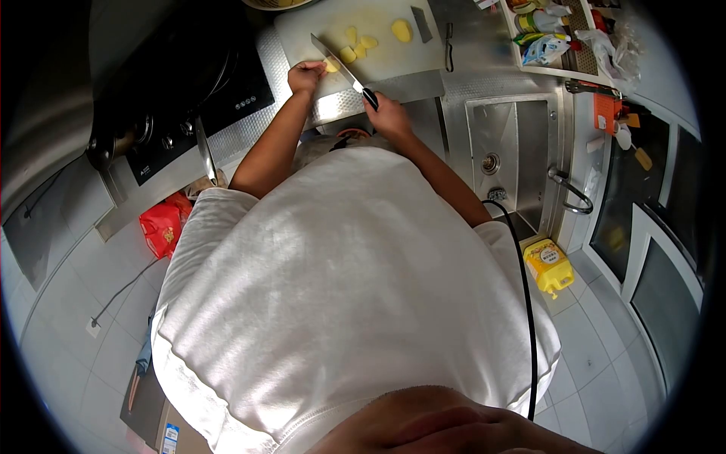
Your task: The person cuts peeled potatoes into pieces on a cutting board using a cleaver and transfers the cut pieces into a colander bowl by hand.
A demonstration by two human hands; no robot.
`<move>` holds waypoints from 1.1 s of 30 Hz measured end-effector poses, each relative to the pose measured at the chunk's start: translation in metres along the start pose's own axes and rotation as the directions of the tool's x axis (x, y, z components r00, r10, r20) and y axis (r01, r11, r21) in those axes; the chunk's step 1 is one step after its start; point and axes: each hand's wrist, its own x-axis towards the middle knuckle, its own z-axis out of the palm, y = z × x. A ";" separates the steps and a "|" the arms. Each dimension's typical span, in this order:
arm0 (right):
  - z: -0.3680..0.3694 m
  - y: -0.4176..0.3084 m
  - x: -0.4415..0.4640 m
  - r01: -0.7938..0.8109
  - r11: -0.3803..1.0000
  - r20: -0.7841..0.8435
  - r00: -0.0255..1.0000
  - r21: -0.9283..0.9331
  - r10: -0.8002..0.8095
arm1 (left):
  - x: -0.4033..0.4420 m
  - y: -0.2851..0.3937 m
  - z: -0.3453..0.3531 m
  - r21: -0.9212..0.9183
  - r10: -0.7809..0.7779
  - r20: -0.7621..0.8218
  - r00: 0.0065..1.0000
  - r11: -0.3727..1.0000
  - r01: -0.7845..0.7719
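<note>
My right hand is wrapped round the black handle of a kitchen knife, whose blade slants up and to the left over the cutting board. At the board's left edge, the fingers of my left hand pinch a pale yellow potato piece beside the blade. Whether the edge touches that piece I cannot tell. Several cut potato pieces lie just beyond the knife. A larger peeled potato rests farther right, near a dark grey flat strip on the board.
Left of the board is a black stovetop with a dark pan. A steel sink with a tap lies to the right. Part of a bowl shows at the top. A rack of packets stands back right.
</note>
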 end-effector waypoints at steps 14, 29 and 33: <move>0.022 0.042 0.049 -0.046 0.951 0.088 0.996 0.306 0.020 | -0.004 0.002 0.011 0.035 -0.060 0.019 0.998 0.998 0.060; -0.053 0.021 0.020 0.214 0.850 -0.231 0.904 -0.482 -0.359 | -0.055 0.089 0.011 0.519 0.825 -0.019 0.564 0.491 -0.700; -0.063 0.017 0.016 0.260 0.789 -0.208 0.876 -0.557 -0.435 | -0.055 0.109 0.044 0.513 0.655 0.648 0.388 0.000 -0.858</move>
